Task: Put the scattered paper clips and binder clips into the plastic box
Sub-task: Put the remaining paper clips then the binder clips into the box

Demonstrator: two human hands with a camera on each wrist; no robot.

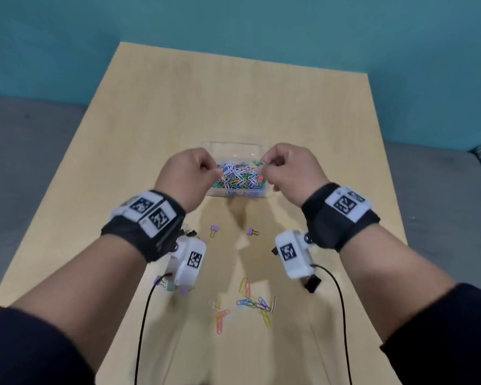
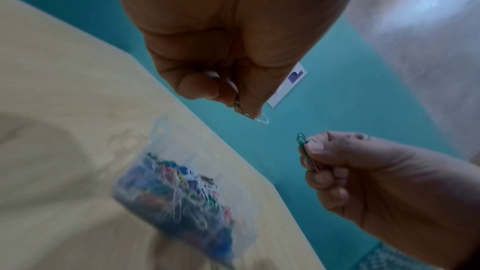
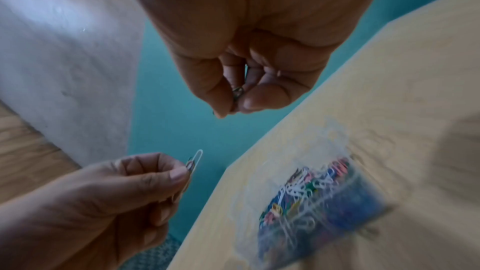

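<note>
A clear plastic box (image 1: pixel 233 193) heaped with coloured paper clips stands mid-table. My left hand (image 1: pixel 215 170) hovers over its left edge and pinches a few paper clips (image 2: pixel 261 120), a white one sticking out. Over the right edge, my right hand (image 1: pixel 263 166) pinches green paper clips (image 2: pixel 301 141) between thumb and fingers. Loose paper clips (image 1: pixel 250 301) lie scattered near the table's front. Two purple binder clips (image 1: pixel 214 230) (image 1: pixel 252 232) lie between the box and that pile.
More binder clips (image 1: pixel 168 284) lie partly hidden under my left wrist camera. The wooden table (image 1: pixel 233 101) stands against a teal wall, with grey floor on both sides. Cables hang from both wrist cameras toward the table's front edge.
</note>
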